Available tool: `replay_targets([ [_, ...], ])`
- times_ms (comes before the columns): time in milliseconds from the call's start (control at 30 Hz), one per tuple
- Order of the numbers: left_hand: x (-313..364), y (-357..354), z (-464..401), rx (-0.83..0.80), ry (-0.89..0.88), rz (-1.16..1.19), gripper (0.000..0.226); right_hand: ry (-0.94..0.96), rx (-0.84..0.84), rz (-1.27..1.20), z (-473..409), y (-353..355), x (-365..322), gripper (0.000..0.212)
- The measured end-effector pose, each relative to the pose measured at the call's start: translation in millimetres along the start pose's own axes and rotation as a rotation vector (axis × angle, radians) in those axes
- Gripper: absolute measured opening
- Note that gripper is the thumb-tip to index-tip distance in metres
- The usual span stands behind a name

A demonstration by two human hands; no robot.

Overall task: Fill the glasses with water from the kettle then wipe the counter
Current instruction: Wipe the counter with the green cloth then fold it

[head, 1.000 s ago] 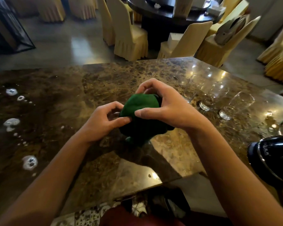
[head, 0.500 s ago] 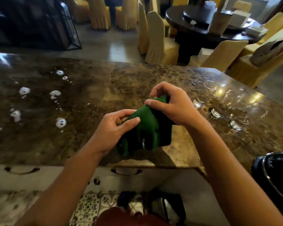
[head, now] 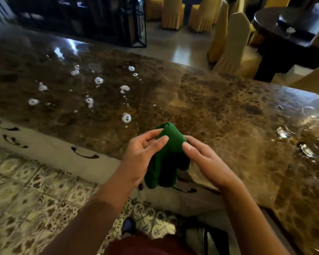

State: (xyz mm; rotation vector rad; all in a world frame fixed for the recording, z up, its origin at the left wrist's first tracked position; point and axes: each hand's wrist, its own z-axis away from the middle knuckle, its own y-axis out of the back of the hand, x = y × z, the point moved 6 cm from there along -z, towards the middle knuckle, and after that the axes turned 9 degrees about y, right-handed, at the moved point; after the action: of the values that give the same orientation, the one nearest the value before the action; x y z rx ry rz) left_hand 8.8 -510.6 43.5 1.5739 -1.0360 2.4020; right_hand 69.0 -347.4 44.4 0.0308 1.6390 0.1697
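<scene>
Both hands (head: 136,159) (head: 206,161) pinch green cloth (head: 166,157) over wet counter (head: 210,107).

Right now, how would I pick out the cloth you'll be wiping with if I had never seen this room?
Start at the long brown marble counter, then look to its near edge. Both hands, the left hand and the right hand, hold a bunched green cloth between them. It is the only green thing here; the foamy white spots lie on the counter beyond it.

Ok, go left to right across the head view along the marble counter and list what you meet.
Foamy white spots on the counter → left hand → green cloth, which both hands hold → right hand → glasses at the right edge, blurred.
</scene>
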Motion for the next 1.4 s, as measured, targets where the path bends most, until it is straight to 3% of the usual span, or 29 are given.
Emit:
replay_targets([
  [133, 16.5, 37.2, -0.3, -0.006, -0.016, -0.005, 0.043, -0.066, 0.032, -0.071, -24.8, -33.1, 3.4, 0.055],
  [333, 47.2, 90.6, -6.2, -0.092, 0.06, -0.022, 0.043, -0.234, 0.037, -0.2, -70.0, -85.6, 17.4, 0.079],
  [467, 64.3, 120.9, -14.9, -0.166, 0.109, -0.031, 0.039, -0.276, 0.054, -0.626, -96.2, -128.2, 21.6, 0.064],
  [533, 72.1, 135.1, -20.6, -0.16, 0.113, -0.035, 0.037, -0.245, 0.147, -0.661, -106.4, -138.4, 23.4, 0.055],
  [600, 78.6, 150.4, -30.7, -0.081, 0.09, -0.079, 0.034, -0.179, 0.34, -0.445, -116.0, -130.1, 25.8, 0.046],
  [700, 78.0, 162.8, -49.4, 0.009, 0.077, -0.184, 0.028, -0.075, 0.575, 0.096, -126.2, -103.8, 18.4, 0.031],
  [767, 80.1, 164.4, -66.1, 0.035, 0.051, -0.243, 0.027, -0.019, 0.624, 0.296, -139.2, -90.4, 12.5, 0.025],
  [933, 89.0, 165.0, -123.4, 0.132, -0.072, -0.507, 0.025, 0.09, 0.695, 0.658, -177.7, -55.9, 9.6, 0.033],
  [1133, 103.0, 180.0, -156.8, 0.387, -0.37, -1.114, 0.031, -0.082, 0.675, 1.031, -209.5, -47.8, 51.0, 0.068],
  [1233, 121.6, 214.3, -146.4, 0.505, -0.469, -1.288, 0.03, -0.064, 0.586, 1.091, -214.0, -77.5, 72.5, 0.072],
  [1400, 151.8, 287.9, -136.0, 0.658, -0.472, -1.434, 0.026, -0.215, 0.417, 1.134, -224.9, -101.0, 108.1, 0.078],
])
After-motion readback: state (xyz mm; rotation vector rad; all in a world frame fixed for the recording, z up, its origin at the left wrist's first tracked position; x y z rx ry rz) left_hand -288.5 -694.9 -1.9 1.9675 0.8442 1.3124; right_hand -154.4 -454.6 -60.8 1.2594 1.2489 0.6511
